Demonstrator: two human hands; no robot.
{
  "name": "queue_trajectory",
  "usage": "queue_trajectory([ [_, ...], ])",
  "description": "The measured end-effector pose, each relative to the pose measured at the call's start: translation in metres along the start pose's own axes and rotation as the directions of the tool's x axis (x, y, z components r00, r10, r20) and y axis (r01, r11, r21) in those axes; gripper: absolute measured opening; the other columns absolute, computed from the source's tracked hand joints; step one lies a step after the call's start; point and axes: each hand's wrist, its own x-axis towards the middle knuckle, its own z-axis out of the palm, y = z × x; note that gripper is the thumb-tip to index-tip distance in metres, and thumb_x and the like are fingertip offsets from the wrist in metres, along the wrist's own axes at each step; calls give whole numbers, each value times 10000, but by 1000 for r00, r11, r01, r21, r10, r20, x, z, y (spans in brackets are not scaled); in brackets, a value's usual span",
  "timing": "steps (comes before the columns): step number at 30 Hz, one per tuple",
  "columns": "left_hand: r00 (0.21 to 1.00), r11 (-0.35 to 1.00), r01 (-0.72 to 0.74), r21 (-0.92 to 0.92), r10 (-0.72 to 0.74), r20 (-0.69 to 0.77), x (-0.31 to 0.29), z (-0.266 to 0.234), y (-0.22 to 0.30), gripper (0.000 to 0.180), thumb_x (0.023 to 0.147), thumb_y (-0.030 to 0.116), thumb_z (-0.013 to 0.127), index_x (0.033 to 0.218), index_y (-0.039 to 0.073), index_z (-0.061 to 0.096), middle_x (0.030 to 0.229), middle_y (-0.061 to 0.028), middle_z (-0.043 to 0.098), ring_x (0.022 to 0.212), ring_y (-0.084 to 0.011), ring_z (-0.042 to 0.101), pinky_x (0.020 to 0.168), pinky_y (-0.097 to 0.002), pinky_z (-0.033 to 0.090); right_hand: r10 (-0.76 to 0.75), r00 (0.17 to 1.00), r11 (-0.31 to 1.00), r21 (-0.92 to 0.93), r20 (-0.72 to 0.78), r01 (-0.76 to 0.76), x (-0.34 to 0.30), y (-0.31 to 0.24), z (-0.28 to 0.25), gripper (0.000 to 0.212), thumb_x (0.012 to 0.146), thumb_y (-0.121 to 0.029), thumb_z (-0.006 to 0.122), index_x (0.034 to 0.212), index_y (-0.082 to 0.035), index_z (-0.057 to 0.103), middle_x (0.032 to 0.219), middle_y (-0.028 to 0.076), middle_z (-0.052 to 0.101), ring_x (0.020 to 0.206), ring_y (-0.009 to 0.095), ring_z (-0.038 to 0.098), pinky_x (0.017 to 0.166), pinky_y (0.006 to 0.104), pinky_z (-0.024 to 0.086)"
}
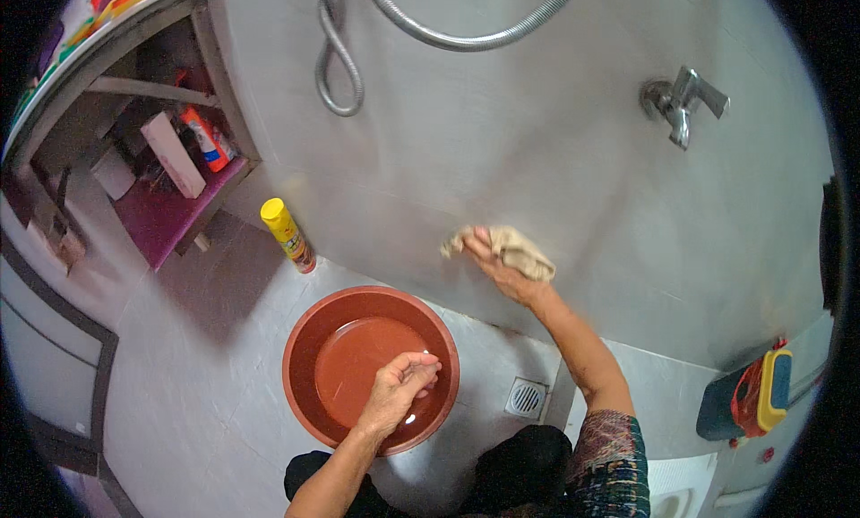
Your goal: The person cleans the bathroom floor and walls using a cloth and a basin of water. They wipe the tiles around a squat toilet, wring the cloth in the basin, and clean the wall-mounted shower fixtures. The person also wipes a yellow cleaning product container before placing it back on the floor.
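Observation:
My right hand (507, 272) is closed on a crumpled beige cloth (521, 249) and presses it against the low part of the grey tiled wall (394, 160). The cloth bunches out on both sides of the fingers. Over the right side of a round reddish-brown basin (298, 388) hangs my left hand (401, 388), its fingers loosely curled with nothing seen in them. Shallow water (354, 357) lies in the basin, which stands on the floor between my knees and the wall.
A yellow-capped spray can (288, 236) stands by the wall, left of the basin. Above hang metal shower hoses (475, 42) and a tap (685, 102). A floor drain (526, 398), dark bin (730, 402), squat toilet (676, 487) and purple shelf (166, 215) are around me.

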Motion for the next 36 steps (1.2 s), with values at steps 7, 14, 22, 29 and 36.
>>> queue_trajectory([
  [7,999,998,-48,-41,49,20,-6,-1,12,208,884,170,583,1032,24,576,933,-34,607,830,-95,563,707,-231,466,-90,992,982,171,85,74,-35,-6,54,545,885,-167,384,1404,-287,269,1459,-37,268,1299,197,336,1041,360,365],
  [14,968,972,-230,54,223,116,8,2,-11,206,890,140,571,1047,7,562,923,-38,605,871,-115,574,758,-252,469,366,927,639,747,-87,-182,78,96,-71,506,873,-201,520,1355,-176,372,1399,-5,328,1340,203,230,1081,371,228],
  [22,977,955,-184,234,150,155,14,-5,-2,264,893,184,556,1082,0,536,984,-102,600,914,-179,572,789,-299,460,424,789,898,93,-444,-430,150,68,-90,542,789,-101,546,1321,-161,456,1461,38,262,1374,274,154,1114,440,128],
  [29,990,969,-111,219,89,109,16,-10,4,270,882,177,563,1084,1,536,1006,-119,595,930,-200,573,804,-315,462,11,994,971,-236,-104,-36,111,-27,11,486,915,-185,379,1397,-157,321,1479,2,219,1367,174,182,1130,346,164],
  [36,958,934,-282,217,261,122,2,-12,7,262,869,172,583,1066,3,544,981,-107,607,919,-190,587,789,-305,472,-171,940,858,514,295,-5,-10,-56,73,553,859,-130,350,1404,-210,303,1498,-8,170,1385,176,125,1134,341,132],
])
